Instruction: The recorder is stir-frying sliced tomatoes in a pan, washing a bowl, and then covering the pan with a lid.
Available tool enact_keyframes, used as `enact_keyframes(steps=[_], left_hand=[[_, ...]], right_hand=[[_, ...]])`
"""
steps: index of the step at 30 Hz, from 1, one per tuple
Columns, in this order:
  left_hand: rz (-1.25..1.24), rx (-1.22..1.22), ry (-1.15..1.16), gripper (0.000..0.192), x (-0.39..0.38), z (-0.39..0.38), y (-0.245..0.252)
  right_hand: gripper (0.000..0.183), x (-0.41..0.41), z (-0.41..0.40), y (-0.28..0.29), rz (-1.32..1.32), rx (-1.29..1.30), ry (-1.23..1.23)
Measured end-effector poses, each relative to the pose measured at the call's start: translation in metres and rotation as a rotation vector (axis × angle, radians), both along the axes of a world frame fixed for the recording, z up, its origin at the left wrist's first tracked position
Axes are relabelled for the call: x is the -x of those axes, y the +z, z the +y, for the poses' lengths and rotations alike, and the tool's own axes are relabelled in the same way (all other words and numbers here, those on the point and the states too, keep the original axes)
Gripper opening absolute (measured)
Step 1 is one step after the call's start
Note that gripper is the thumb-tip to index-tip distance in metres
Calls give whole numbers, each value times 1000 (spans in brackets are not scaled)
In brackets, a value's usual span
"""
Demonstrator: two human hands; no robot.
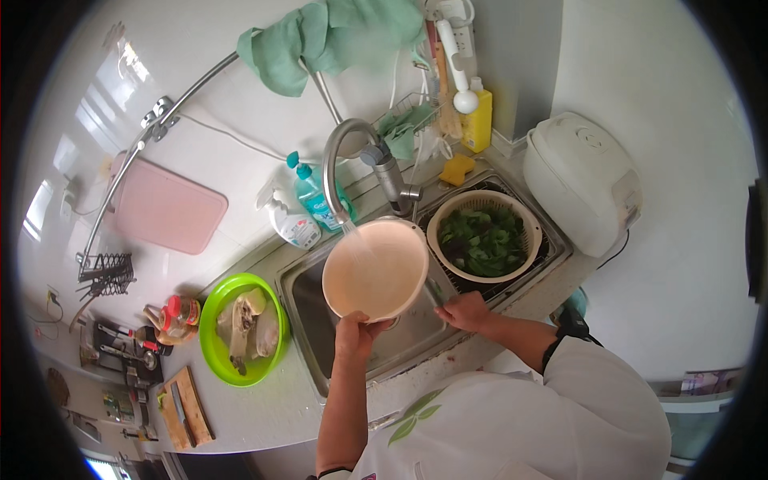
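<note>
A cream-coloured plastic basin (pixel 384 276) is tilted under the faucet (pixel 345 162), over the left sink bowl (pixel 414 333). Water runs from the spout into it. My left hand (pixel 359 336) grips the basin's near rim, thumb on the inside. My right hand (pixel 467 311) is low beside the divider between the two bowls, fingers curled; whether anything is in them is hidden. Just beyond it, a cream colander (pixel 537 240) full of dark leafy greens (pixel 483 240) rests on a rack over the right bowl.
Left of the sink stands a bright green basin (pixel 210 354) holding raw meat in liquid. A knife (pixel 182 414) lies on a wooden cutting board (pixel 201 405). Bottles (pixel 315 195) stand behind the sink, a yellow sponge (pixel 457 170) near the faucet, a white rice cooker (pixel 582 180) at right.
</note>
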State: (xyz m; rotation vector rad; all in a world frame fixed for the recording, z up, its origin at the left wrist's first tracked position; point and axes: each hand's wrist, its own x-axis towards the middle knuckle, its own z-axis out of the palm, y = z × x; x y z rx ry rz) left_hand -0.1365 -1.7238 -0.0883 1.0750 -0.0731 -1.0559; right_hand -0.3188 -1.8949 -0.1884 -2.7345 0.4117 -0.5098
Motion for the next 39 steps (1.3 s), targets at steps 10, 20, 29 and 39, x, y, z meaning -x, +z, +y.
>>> enact_keyframes(steps=[10, 20, 29, 39], left_hand=[[-11, -35, -4, 43, 1, -3, 5], [-15, -66, 23, 44, 1, -4, 7], [4, -36, 7, 46, -5, 0, -2], [-21, -59, 8, 44, -5, 1, -5]], right_hand=[[36, -2, -1, -8, -44, 66, -1], [41, -2, -2, -3, -6, 70, -14], [42, -3, -2, -3, -19, 34, 1], [41, -3, -2, -2, 8, 55, -9]])
